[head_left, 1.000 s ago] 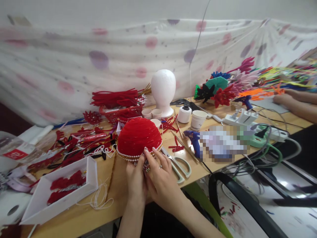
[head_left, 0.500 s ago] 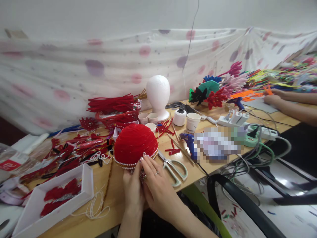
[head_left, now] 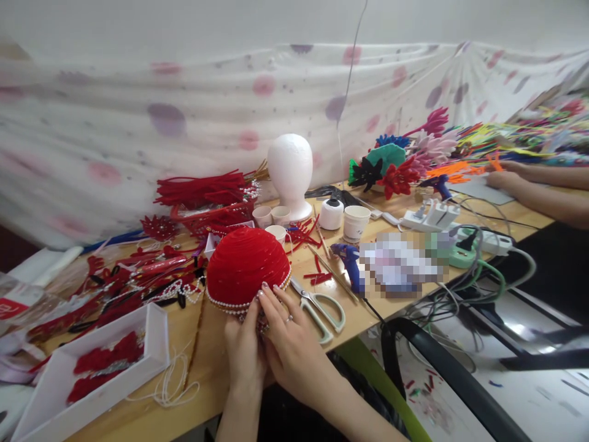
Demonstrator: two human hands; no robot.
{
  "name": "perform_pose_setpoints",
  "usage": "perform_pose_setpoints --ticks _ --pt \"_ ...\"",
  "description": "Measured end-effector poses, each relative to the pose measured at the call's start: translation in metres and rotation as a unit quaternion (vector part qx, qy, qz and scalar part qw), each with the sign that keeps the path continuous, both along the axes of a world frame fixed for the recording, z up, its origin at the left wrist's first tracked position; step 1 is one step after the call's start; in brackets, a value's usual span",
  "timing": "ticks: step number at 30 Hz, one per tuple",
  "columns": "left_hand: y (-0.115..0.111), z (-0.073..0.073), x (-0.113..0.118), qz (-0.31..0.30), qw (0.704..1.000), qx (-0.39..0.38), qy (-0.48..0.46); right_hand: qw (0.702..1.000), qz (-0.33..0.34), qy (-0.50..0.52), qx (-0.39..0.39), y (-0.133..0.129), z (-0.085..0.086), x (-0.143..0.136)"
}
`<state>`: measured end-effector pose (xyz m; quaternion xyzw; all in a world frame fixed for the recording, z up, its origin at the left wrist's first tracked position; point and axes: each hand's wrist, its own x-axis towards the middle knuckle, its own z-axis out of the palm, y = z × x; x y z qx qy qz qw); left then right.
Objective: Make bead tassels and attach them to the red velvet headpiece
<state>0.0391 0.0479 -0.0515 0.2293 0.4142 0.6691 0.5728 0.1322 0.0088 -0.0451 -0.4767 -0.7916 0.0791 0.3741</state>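
A red domed cap (head_left: 248, 261), wound in rows of fuzzy cord, sits tilted over the table's front edge. A string of small white pearl beads (head_left: 232, 307) runs around its lower rim. My left hand (head_left: 246, 350) is closed on the near rim from below, its fingertips largely hidden under the cap. My right hand (head_left: 292, 337), with a ring on one finger, is pressed against the same rim, fingertips on the beads. Between the two hands a bit of beaded trim shows, too small to make out. Scissors (head_left: 319, 313) with pale handles lie just right of the cap.
Behind stands a white foam head (head_left: 289, 172). Paper cups (head_left: 356, 224), a blue glue gun (head_left: 348, 267) and power strips (head_left: 432, 215) lie to the right. A white box (head_left: 156, 337) with red pieces is at left. Another person's hands (head_left: 506, 178) work at far right.
The view has shifted slightly, so everything sits a little further left and higher. Both hands keep their hold on the cap, the right fingers barely moved along the rim.
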Motion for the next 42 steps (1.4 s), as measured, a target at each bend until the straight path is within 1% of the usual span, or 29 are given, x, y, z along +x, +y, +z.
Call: perform_pose_setpoints --ticks 18,21,25,27,30,31,34,36,37,40,42 --pt "0.001 0.007 -0.001 0.011 0.999 -0.002 0.031 1.0 0.003 -0.009 0.006 0.003 0.002 0.002" --pt "0.001 0.009 -0.001 0.014 0.999 -0.002 0.03 1.0 0.003 -0.009 0.012 0.004 0.0 0.001" --pt "0.001 0.01 -0.001 0.003 1.0 0.002 0.013 1.0 0.005 -0.002 0.018 0.004 -0.001 0.004" --pt "0.0 0.011 -0.002 -0.008 1.0 0.0 0.0 0.999 0.021 0.016 0.025 0.004 0.002 0.008" --pt "-0.002 0.012 -0.005 -0.016 1.0 -0.014 -0.02 0.995 0.04 0.091 0.021 0.006 0.01 0.015" --pt "-0.002 0.012 -0.005 -0.014 0.999 -0.017 -0.028 0.992 0.03 0.121 0.02 0.009 0.013 0.017" --pt "-0.004 0.016 -0.004 -0.01 0.999 -0.012 -0.052 0.982 -0.033 0.183 0.02 0.022 0.023 0.022" --pt "-0.004 0.02 -0.002 -0.028 0.997 0.002 -0.067 0.975 -0.062 0.212 0.011 0.032 0.029 0.024" --pt "-0.005 0.022 -0.001 -0.043 0.996 0.009 -0.073 0.972 -0.067 0.224 0.001 0.037 0.033 0.026" --pt "-0.005 0.026 0.0 -0.08 0.994 0.021 -0.077 0.97 -0.049 0.239 -0.022 0.044 0.042 0.032" --pt "-0.005 0.027 0.001 -0.079 0.994 0.016 -0.071 0.975 -0.029 0.219 -0.022 0.044 0.047 0.037"
